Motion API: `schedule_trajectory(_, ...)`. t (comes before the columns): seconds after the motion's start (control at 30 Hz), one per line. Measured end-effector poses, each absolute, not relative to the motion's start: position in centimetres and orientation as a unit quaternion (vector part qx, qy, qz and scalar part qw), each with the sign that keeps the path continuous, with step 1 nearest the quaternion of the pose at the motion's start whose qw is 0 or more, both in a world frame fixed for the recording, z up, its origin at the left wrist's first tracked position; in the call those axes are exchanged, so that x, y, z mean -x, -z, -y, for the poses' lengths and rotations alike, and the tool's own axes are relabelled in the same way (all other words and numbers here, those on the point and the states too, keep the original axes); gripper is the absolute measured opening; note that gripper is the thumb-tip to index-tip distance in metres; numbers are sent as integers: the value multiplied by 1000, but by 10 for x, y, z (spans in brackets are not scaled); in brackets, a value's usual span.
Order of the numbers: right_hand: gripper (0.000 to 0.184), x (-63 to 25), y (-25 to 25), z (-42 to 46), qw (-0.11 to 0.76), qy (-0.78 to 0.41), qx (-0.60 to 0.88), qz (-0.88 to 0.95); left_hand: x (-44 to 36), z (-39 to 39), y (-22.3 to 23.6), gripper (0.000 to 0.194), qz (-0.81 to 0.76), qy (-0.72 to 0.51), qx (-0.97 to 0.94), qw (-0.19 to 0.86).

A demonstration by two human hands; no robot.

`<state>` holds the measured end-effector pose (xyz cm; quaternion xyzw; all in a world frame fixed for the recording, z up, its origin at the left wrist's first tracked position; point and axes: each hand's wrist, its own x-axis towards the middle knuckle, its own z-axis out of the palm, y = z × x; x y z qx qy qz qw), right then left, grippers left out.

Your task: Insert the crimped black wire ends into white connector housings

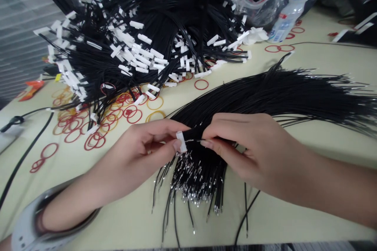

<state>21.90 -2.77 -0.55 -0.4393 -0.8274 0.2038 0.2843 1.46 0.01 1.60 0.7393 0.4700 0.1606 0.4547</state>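
Between thumb and fingers, my left hand (147, 143) pinches a small white connector housing (181, 142). My right hand (250, 149) pinches a thin black wire (194, 140) near its bare metal tip, which points left at the housing. Whether the tip is inside the housing I cannot tell. Both hands are just above a thick bundle of black wires (294, 90) that curves from the right toward me. Its near ends carry shiny metal terminals (194, 180), below the housing.
Behind my hands lies a big heap of black cables with white connectors (141, 55). Red and yellow rubber bands (118, 117) are scattered left of centre. A white bottle (290, 17) and a clear plastic bag (259, 4) are at the back right. An orange object (32, 90) lies far left.
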Motion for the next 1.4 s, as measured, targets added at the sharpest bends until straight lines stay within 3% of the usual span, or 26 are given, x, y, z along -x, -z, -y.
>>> schedule_trajectory(0.47,13,-214,11,28,302,-210,432,824,-16,-1,-14,22,-460,-164,-729,480)
schedule_trajectory(0.83,7,-208,10,29,335,-198,461,798,-23,2,-5,16,-411,-256,-694,534)
schedule_trajectory(1.2,18,-206,17,31,359,-207,421,807,-25,5,-2,20,-410,-250,-704,523)
schedule_trajectory(1.4,26,-208,14,30,314,-214,397,835,-21,5,-2,20,-381,-227,-762,473)
